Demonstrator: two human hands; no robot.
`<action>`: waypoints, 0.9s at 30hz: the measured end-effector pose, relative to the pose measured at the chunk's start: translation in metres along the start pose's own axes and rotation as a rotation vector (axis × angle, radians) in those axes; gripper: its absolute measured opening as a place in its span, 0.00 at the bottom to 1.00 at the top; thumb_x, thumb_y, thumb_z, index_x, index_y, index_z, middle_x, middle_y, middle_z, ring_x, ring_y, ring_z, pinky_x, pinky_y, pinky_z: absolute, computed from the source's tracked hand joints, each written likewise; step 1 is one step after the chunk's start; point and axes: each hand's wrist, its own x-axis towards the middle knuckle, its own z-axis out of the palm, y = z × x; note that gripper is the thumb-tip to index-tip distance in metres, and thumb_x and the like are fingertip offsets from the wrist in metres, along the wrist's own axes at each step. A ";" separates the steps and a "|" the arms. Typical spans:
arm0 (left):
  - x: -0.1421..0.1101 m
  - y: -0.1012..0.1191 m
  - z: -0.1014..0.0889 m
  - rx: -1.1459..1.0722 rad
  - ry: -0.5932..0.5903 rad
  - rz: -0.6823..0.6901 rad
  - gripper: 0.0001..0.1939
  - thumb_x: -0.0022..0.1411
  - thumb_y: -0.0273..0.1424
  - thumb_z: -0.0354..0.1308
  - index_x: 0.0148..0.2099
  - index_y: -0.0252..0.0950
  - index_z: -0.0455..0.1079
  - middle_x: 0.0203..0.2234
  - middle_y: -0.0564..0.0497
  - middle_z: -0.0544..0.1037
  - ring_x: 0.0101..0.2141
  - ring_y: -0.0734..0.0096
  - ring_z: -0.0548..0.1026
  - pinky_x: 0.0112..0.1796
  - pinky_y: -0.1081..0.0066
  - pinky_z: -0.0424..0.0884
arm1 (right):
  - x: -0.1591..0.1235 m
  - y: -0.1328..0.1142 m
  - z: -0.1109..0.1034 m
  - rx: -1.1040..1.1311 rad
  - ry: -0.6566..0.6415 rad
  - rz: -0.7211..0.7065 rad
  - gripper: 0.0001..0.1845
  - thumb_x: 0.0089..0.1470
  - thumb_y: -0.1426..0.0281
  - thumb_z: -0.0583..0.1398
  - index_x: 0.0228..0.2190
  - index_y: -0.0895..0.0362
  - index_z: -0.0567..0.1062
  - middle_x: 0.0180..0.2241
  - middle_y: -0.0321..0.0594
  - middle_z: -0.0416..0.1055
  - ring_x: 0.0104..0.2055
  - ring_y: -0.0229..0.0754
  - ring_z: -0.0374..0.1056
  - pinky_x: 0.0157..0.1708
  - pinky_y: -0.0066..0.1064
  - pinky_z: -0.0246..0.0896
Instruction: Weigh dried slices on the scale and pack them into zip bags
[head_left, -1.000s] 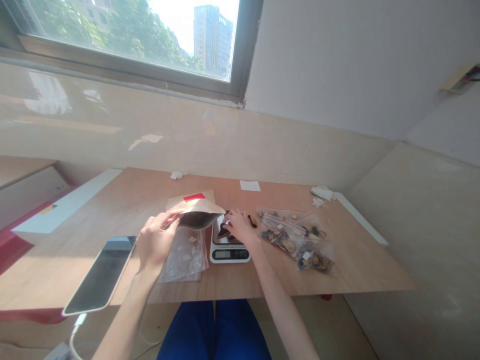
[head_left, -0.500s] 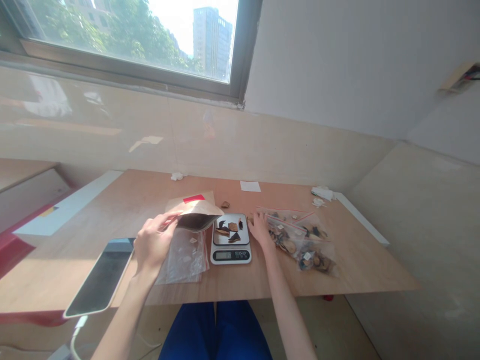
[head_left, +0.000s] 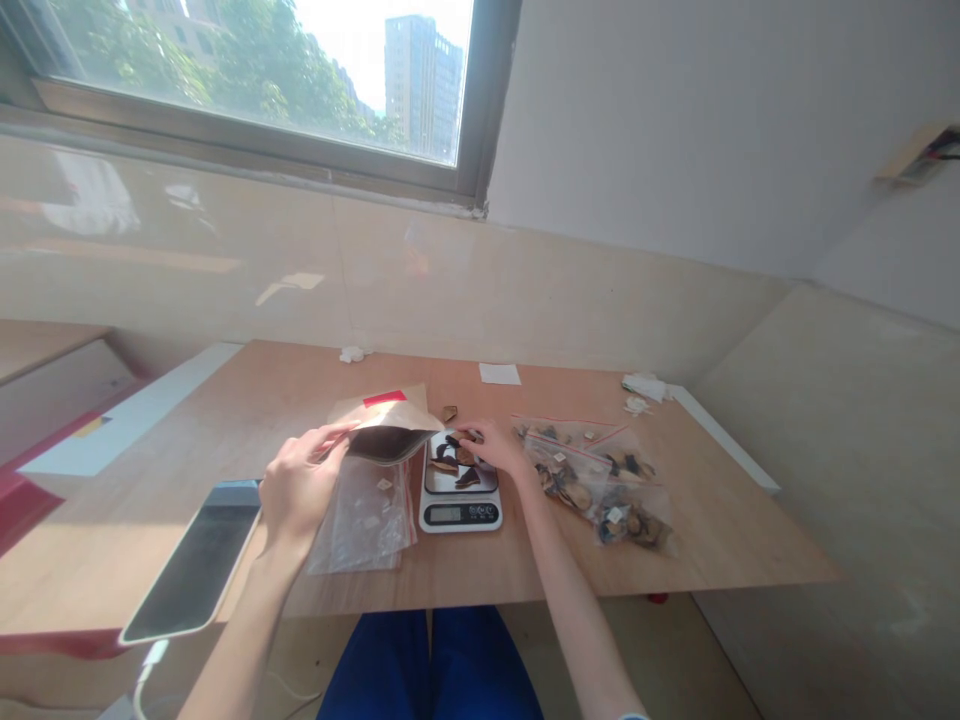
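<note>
My left hand (head_left: 304, 485) grips the edge of a brown kraft paper pouch (head_left: 386, 415) with a red label, its dark mouth gaping toward me. Just right of the pouch, a white digital kitchen scale (head_left: 430, 515) carries several dried brown and black curled pieces (head_left: 467, 477) on its tray. Over the tray's upper right part is my right hand (head_left: 495, 447), its fingertips closed around a dried brown piece, partly hidden among the others. The digits on the scale's display are too faint to read.
Clear zip bags (head_left: 367, 520) lie under the pouch. At right are zip bags of dried pieces (head_left: 637, 520). A phone (head_left: 196, 560) with a cable lies at left. One loose brown piece (head_left: 450, 412) and a white paper (head_left: 500, 373) sit behind the scale.
My right hand has moved left from beside the zip bags and scale edge to over the scale's tray. The left hand still holds the pouch in nearly the same place.
</note>
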 end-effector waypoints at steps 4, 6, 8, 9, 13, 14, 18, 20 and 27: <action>0.002 0.001 0.001 -0.009 0.007 -0.006 0.11 0.56 0.39 0.55 0.39 0.45 0.75 0.31 0.52 0.78 0.34 0.68 0.76 0.32 0.72 0.66 | 0.031 0.001 0.006 -0.033 0.020 0.033 0.16 0.57 0.75 0.51 0.44 0.58 0.73 0.47 0.45 0.69 0.50 0.38 0.64 0.51 0.33 0.56; 0.003 0.002 0.001 -0.001 0.007 -0.007 0.11 0.56 0.38 0.56 0.39 0.45 0.75 0.30 0.53 0.77 0.33 0.68 0.76 0.31 0.72 0.66 | 0.050 0.005 0.014 -0.040 -0.010 0.054 0.17 0.53 0.79 0.53 0.43 0.59 0.74 0.47 0.46 0.69 0.50 0.38 0.64 0.51 0.32 0.57; 0.004 0.003 0.000 0.000 0.010 -0.009 0.11 0.56 0.38 0.56 0.39 0.45 0.75 0.30 0.52 0.77 0.33 0.68 0.76 0.31 0.72 0.66 | 0.066 0.011 0.022 -0.041 -0.087 0.067 0.14 0.48 0.81 0.57 0.37 0.59 0.77 0.40 0.43 0.73 0.43 0.38 0.68 0.46 0.31 0.61; 0.005 0.003 0.000 -0.003 0.009 -0.008 0.11 0.56 0.38 0.56 0.39 0.45 0.75 0.31 0.52 0.78 0.33 0.68 0.76 0.31 0.72 0.66 | 0.072 0.014 0.026 -0.040 -0.118 0.077 0.13 0.46 0.82 0.58 0.33 0.60 0.77 0.36 0.42 0.75 0.39 0.38 0.69 0.43 0.30 0.62; 0.006 0.003 0.000 -0.012 0.002 0.007 0.10 0.55 0.38 0.56 0.39 0.45 0.75 0.31 0.53 0.78 0.33 0.68 0.76 0.31 0.72 0.66 | 0.077 0.028 0.030 -0.027 -0.132 0.106 0.08 0.45 0.81 0.60 0.28 0.61 0.77 0.33 0.40 0.75 0.34 0.36 0.69 0.38 0.27 0.63; 0.006 0.003 0.000 -0.015 0.003 0.012 0.10 0.55 0.38 0.56 0.39 0.45 0.75 0.31 0.53 0.78 0.34 0.68 0.76 0.32 0.72 0.66 | 0.074 0.033 0.028 -0.025 -0.115 0.113 0.07 0.46 0.80 0.59 0.28 0.61 0.77 0.33 0.41 0.75 0.35 0.36 0.69 0.39 0.27 0.63; 0.005 0.003 0.001 -0.026 0.022 -0.006 0.11 0.56 0.39 0.55 0.39 0.45 0.75 0.32 0.53 0.78 0.34 0.68 0.76 0.32 0.72 0.67 | 0.049 0.053 0.015 -0.036 -0.008 0.166 0.08 0.51 0.77 0.56 0.28 0.62 0.76 0.34 0.44 0.75 0.38 0.39 0.69 0.44 0.33 0.61; 0.004 0.003 0.001 -0.027 0.028 -0.022 0.11 0.56 0.39 0.55 0.39 0.45 0.75 0.32 0.53 0.78 0.34 0.68 0.76 0.33 0.72 0.67 | 0.037 0.061 0.008 -0.030 0.041 0.186 0.09 0.53 0.76 0.55 0.30 0.62 0.76 0.35 0.46 0.75 0.40 0.40 0.69 0.45 0.34 0.61; 0.005 0.001 0.003 -0.008 0.041 -0.033 0.12 0.55 0.41 0.55 0.39 0.46 0.75 0.31 0.53 0.78 0.34 0.67 0.75 0.32 0.71 0.66 | 0.042 0.057 0.010 0.085 0.054 0.131 0.12 0.51 0.74 0.57 0.39 0.59 0.75 0.44 0.45 0.72 0.44 0.38 0.68 0.45 0.31 0.61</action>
